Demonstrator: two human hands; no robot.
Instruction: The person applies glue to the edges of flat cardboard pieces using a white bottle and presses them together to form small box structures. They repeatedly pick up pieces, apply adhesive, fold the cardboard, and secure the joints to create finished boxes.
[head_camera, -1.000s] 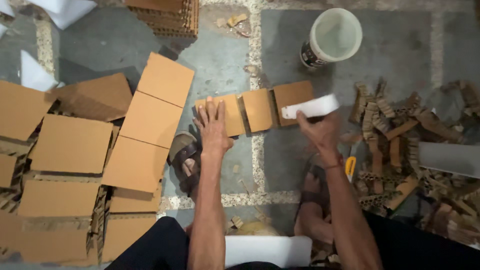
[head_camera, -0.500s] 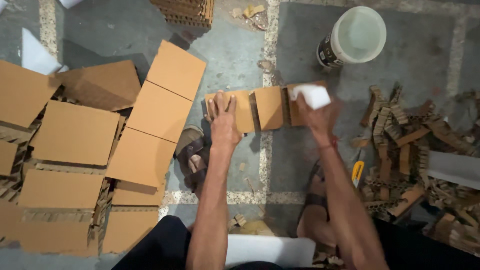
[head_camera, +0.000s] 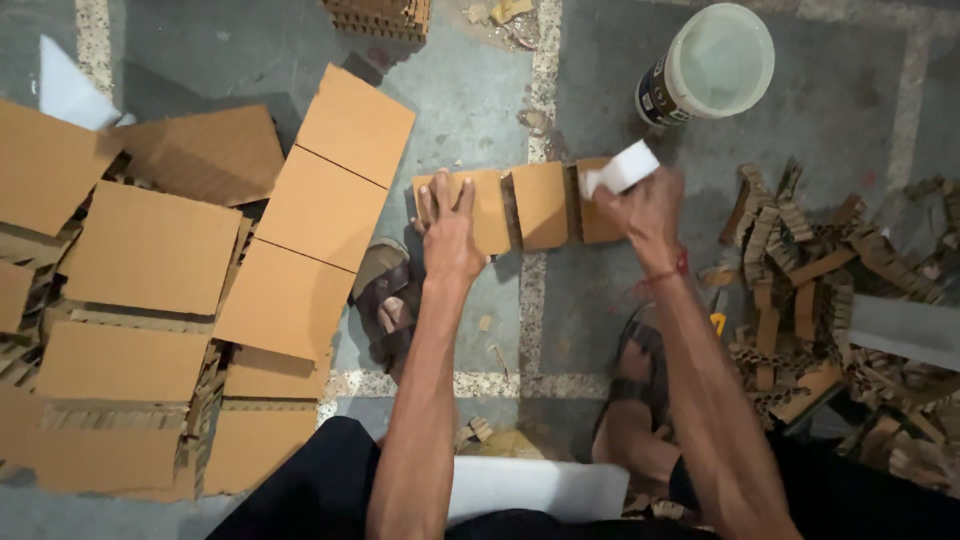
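We press our left hand (head_camera: 449, 228) flat on the left end of the folded cardboard strip (head_camera: 540, 205), which lies across the floor (head_camera: 470, 90) ahead of us. Our right hand (head_camera: 645, 212) rests on the strip's right end, holding a block (head_camera: 622, 168). A bucket (head_camera: 707, 64) stands beyond it. Cardboard sheets (head_camera: 300, 230) lie to our left, and cardboard scraps (head_camera: 810, 270) pile up to our right.

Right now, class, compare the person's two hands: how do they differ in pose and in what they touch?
The left hand lies flat, fingers spread, pressing the left end of the folded cardboard strip; the right hand is curled, gripping a white block. The left hand holds nothing; the right hand holds the block against the strip's right end. Both are at the same strip.
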